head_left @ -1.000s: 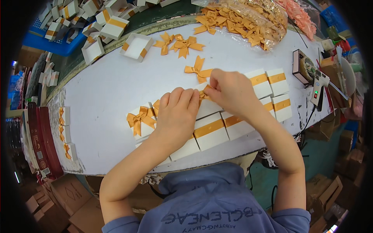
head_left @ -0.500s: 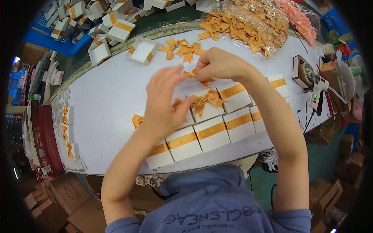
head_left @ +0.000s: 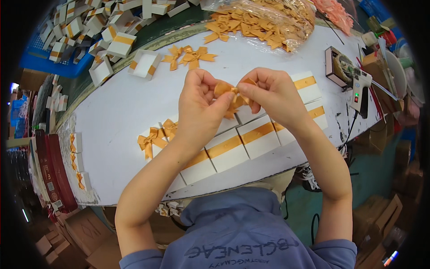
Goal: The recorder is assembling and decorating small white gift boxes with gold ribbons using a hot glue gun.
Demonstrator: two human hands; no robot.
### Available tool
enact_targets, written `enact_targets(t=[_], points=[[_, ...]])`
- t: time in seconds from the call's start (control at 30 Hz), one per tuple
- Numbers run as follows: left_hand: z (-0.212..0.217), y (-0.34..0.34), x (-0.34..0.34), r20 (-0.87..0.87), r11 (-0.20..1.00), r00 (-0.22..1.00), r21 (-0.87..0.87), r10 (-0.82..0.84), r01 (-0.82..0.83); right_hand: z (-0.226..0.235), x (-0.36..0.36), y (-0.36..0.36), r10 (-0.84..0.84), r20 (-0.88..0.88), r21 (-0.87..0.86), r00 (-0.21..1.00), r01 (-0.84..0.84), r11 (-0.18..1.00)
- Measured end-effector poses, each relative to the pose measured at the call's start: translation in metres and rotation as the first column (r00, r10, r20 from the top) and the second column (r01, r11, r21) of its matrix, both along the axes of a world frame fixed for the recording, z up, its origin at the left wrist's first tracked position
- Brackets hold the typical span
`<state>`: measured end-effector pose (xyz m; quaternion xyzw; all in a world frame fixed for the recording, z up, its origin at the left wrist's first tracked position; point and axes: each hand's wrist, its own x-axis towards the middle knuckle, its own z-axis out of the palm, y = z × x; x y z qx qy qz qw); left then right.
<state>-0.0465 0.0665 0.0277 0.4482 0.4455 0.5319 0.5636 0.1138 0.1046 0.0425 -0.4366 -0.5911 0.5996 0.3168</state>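
A gold bow (head_left: 234, 91) sits between the two hands, in front of the body and over the far edge of the box rows; whether its lower tail touches a lid cannot be told. The left hand (head_left: 201, 105) pinches its left side between thumb and fingers, and the right hand (head_left: 275, 94) pinches its right side the same way, so the hands are close together with only the ribbon between them. The ribbon is smooth and satiny, with rounded loops and pointed tails. Below the hands, white boxes (head_left: 227, 150) stand edge to edge in two slanting rows, square-cornered and matte, each visible lid crossed by a flat gold band; finished bows (head_left: 152, 140) rest on those at the left end. Beyond the hands, loose bows (head_left: 198, 56) lie on the pale, smooth, scuffed counter (head_left: 107, 112), beside a shallow open-topped box (head_left: 144, 64). Farther back, a crinkled clear plastic bag (head_left: 291, 29) spills a heap of gold bows. A white glue gun (head_left: 359, 87) lies at the right.
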Motion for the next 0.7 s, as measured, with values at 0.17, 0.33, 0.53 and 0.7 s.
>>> enact_targets(t=[0.17, 0.33, 0.53, 0.7], points=[[-0.014, -0.001, 0.012, -0.402, 0.991, 0.915, 0.128, 0.019, 0.035, -0.005, 0.017, 0.014, -0.065, 0.217, 0.027, 0.974, 0.060, 0.998], [-0.019, -0.006, 0.014, -0.704, 0.954, 0.708, 0.247, 0.055, 0.172, -0.014, 0.022, 0.015, -0.040, 0.553, 0.276, 0.832, -0.138, 0.951], [-0.016, -0.007, 0.019, -0.897, 0.929, 0.439, 0.205, 0.054, 0.306, -0.022, 0.020, 0.017, -0.077, 0.677, 0.371, 0.732, -0.249, 0.895], [-0.025, -0.007, 0.017, -0.921, 0.801, 0.146, 0.386, 0.361, 0.457, -0.017, 0.016, 0.026, -0.098, 0.779, 0.381, 0.619, -0.343, 0.859]])
